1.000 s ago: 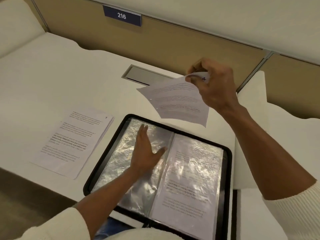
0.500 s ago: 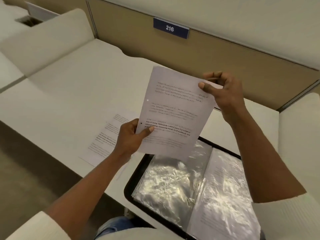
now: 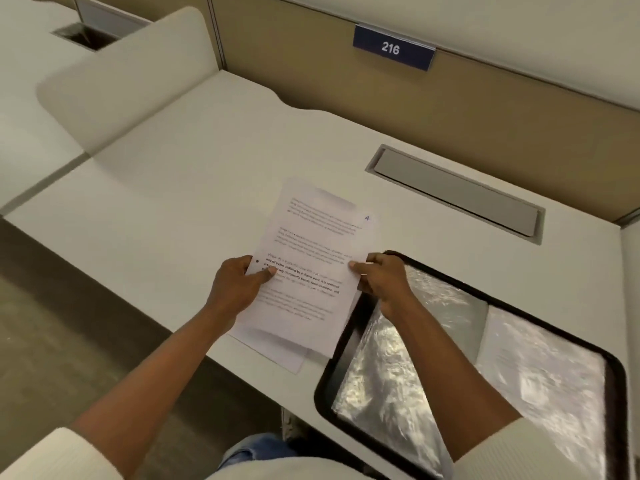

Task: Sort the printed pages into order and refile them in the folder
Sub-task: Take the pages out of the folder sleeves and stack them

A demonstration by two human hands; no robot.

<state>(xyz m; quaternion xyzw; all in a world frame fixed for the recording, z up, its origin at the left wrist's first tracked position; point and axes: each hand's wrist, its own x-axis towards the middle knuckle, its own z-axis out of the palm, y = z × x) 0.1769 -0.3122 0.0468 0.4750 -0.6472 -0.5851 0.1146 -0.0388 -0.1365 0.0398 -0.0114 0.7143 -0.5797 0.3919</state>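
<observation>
Sorting under way: left hand [image 3: 235, 289] and right hand [image 3: 384, 282] pinch a page [image 3: 311, 251] over the stack [image 3: 277, 353] left of the folder [image 3: 323, 386]; refiling apparently outstanding.

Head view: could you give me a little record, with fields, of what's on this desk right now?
page: marked 4, held over the stack
left hand: pinches the page's left edge
right hand: pinches its right edge
stack: printed sheets lying on the desk
folder: open, right of the stack; left sleeve looks empty, right sleeve holds a sheet
sign: 216
</observation>
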